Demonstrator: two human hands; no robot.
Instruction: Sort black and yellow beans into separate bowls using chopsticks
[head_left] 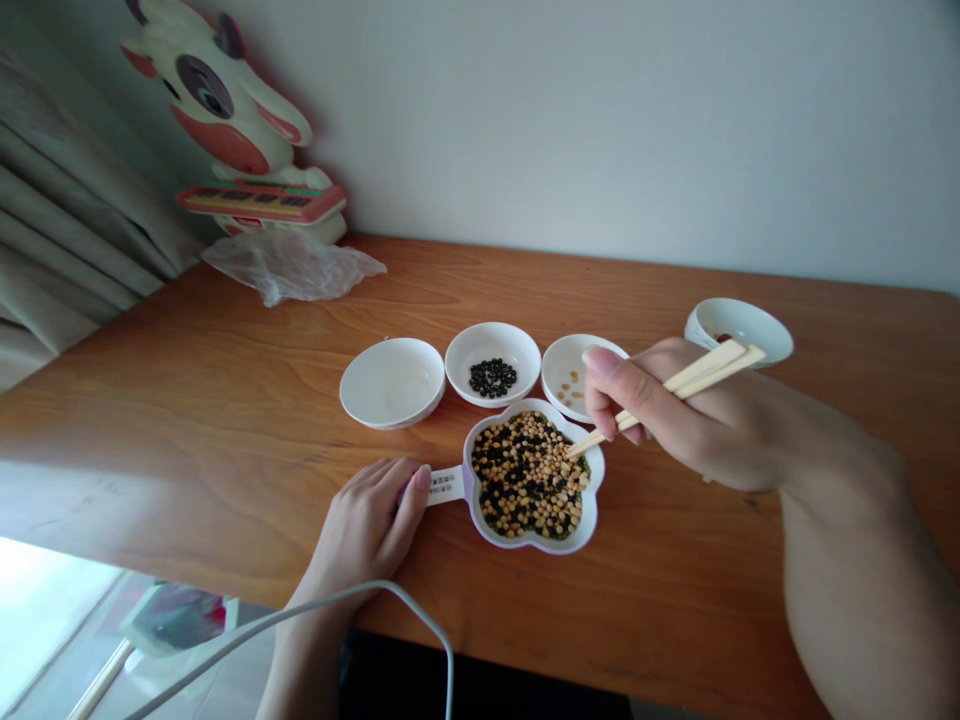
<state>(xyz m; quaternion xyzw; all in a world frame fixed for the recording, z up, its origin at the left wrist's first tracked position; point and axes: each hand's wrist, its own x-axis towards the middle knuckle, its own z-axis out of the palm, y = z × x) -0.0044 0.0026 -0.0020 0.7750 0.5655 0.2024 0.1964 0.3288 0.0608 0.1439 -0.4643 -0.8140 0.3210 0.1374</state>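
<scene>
A white flower-shaped dish [480, 520] holds a mix of yellow and black beans. My left hand [367, 525] grips its short handle [446, 484] at the left. My right hand [679, 410] holds a pair of wooden chopsticks [694, 380], their tips dipping into the beans at the dish's right side. Behind the dish stand three small white bowls: an empty bowl [392, 382] at the left, a middle bowl [492, 362] with black beans, and a right bowl [566, 375] with a few yellow beans, partly hidden by my fingers.
A fourth white bowl [739, 328] sits at the far right behind my right hand. A cow-shaped toy with a keyboard [240, 130] and a crumpled plastic bag [289, 265] stand at the back left. A white cable [315, 605] crosses the wooden table's [225, 400] near edge.
</scene>
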